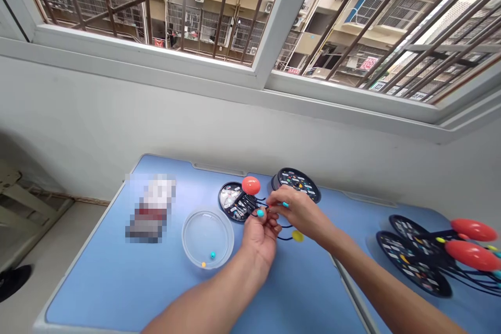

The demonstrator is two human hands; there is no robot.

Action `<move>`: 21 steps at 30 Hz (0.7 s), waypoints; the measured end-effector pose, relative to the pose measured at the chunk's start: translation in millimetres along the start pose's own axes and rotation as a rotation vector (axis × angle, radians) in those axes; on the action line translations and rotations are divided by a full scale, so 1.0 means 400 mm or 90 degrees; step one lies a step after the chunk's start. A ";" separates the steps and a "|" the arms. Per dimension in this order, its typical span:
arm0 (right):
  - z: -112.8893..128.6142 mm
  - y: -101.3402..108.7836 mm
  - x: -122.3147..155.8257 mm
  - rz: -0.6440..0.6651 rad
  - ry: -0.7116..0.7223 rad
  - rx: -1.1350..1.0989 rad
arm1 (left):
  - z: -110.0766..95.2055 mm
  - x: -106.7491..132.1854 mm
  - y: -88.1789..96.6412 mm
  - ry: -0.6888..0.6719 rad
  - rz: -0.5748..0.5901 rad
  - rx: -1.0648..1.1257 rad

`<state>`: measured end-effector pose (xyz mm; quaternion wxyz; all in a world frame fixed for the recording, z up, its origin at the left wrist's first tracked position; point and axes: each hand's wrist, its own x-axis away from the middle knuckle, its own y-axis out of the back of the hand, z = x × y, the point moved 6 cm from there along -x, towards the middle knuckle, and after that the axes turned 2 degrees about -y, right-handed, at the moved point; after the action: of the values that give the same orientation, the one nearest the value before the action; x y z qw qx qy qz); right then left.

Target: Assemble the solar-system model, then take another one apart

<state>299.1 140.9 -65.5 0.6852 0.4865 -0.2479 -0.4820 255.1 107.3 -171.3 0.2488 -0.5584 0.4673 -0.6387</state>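
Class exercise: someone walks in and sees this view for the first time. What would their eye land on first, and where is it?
The bright red-orange ball stands out first, near the far edge of the blue table, just beyond the left hand and right hand working at thin black wires. Two larger red ovals catch the eye at the right edge. Above, a barred window looks onto apartment blocks.

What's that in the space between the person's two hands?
In the head view, thin black wires run between the left hand and the right hand, with a turquoise bead at the left hand's end.
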 end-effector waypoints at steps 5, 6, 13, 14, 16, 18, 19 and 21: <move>-0.006 0.004 -0.003 0.004 -0.017 -0.051 | 0.001 0.000 0.002 -0.004 -0.012 0.001; -0.011 0.004 -0.003 0.003 -0.026 -0.063 | 0.002 0.000 0.002 -0.003 -0.013 0.001; -0.060 -0.002 -0.005 0.051 -0.118 -0.209 | 0.002 0.002 0.000 0.001 -0.016 -0.001; -0.066 -0.005 -0.006 0.065 -0.127 -0.234 | 0.002 0.002 0.001 0.002 -0.015 -0.002; -0.078 -0.010 -0.007 0.086 -0.143 -0.272 | 0.003 0.001 0.001 0.002 -0.014 -0.004; -0.088 -0.016 -0.007 0.097 -0.153 -0.291 | 0.004 0.000 0.002 0.001 -0.013 -0.006; -0.091 -0.018 -0.008 0.100 -0.154 -0.294 | 0.004 -0.001 0.002 0.000 -0.014 -0.007; -0.091 -0.023 -0.009 0.104 -0.149 -0.291 | 0.004 0.000 0.001 -0.002 -0.016 -0.008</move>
<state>323.3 159.5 -88.0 0.7807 0.2385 -0.2488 -0.5213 256.5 106.6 -171.9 0.2377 -0.5670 0.4637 -0.6380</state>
